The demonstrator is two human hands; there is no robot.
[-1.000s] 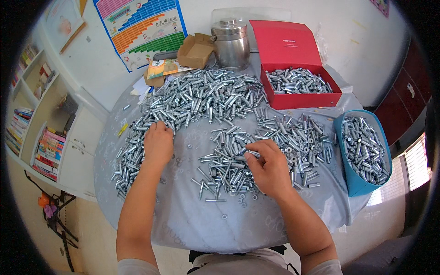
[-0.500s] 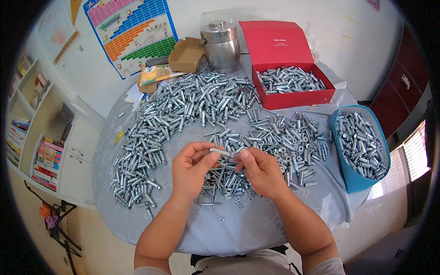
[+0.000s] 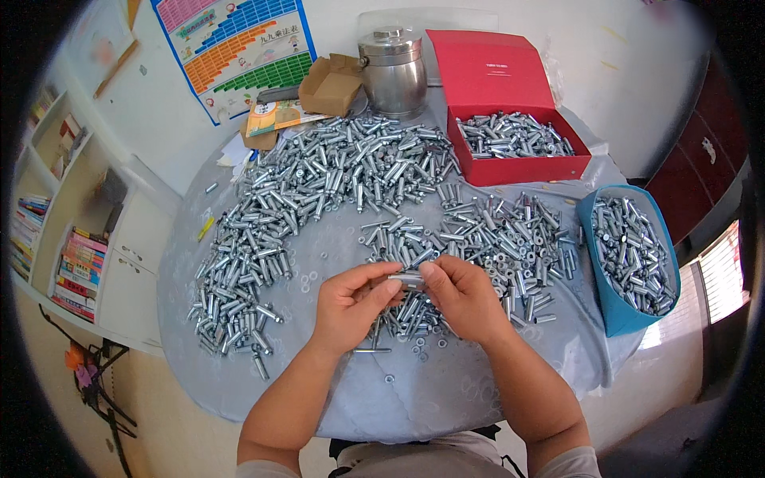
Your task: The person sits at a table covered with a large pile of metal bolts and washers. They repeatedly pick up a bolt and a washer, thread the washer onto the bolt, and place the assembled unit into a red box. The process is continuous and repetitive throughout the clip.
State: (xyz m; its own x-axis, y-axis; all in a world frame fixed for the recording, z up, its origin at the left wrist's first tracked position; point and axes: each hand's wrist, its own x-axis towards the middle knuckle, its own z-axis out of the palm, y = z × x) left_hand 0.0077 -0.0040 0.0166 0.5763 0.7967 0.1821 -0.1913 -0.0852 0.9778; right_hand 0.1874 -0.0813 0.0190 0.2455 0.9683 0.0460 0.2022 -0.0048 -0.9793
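Observation:
A silvery metal expansion bolt (image 3: pixel 409 280) is pinched between both hands over the middle of the table. My left hand (image 3: pixel 349 307) closes thumb and fingers on its left end. At the other end, my right hand (image 3: pixel 464 301) grips it between thumb and curled fingers, which partly hide it. Below and beyond the hands spreads a pile of loose bolts, sleeves and nuts (image 3: pixel 510 239). A larger heap of similar bolts (image 3: pixel 335 171) curves along the far and left side. A few loose nuts (image 3: pixel 390 378) lie close to me.
An open red box (image 3: pixel 526 170) filled with bolts stands at the back right. Right of it is a teal fabric bin (image 3: pixel 629 317), also full. A metal pot (image 3: pixel 393 80), a cardboard box (image 3: pixel 331 86) and a yellow pen-like stick (image 3: pixel 205 229) are on the grey tablecloth (image 3: pixel 239 398).
Half a second ago the hands held metal pieces at differing angles; now these lie in one line, hands level and slightly further right in view. The whole view has shifted a little.

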